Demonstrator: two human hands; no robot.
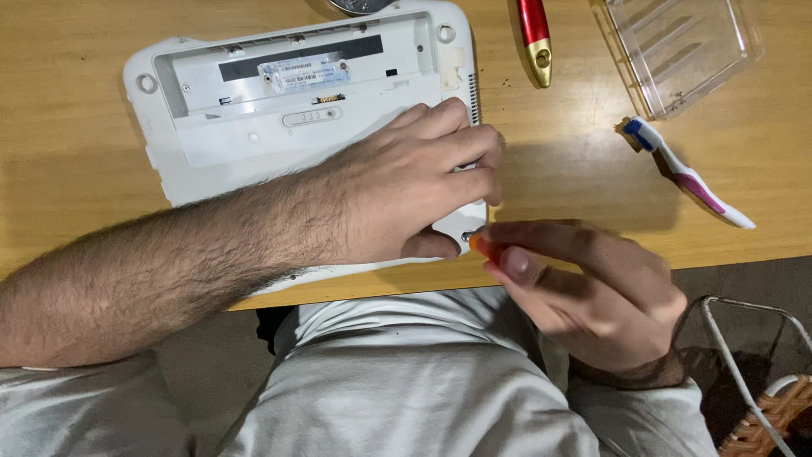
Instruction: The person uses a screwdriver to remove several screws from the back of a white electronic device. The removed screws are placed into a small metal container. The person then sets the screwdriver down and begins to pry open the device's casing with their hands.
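Note:
A white laptop [254, 127] lies bottom side up on the wooden table [558, 169], its battery bay open. My left hand [406, 182] rests flat on its near right corner, fingers curled over the edge. My right hand [584, 288] pinches a small orange-handled screwdriver [480, 245], whose tip meets a screw at that corner, just beside my left thumb.
A red and gold tool handle [534, 38] lies at the far edge. A clear plastic lid [677, 46] sits at the back right, with a toothbrush [685, 173] nearer. A wire frame [744, 347] and a wicker basket [774, 419] stand off the table at the lower right.

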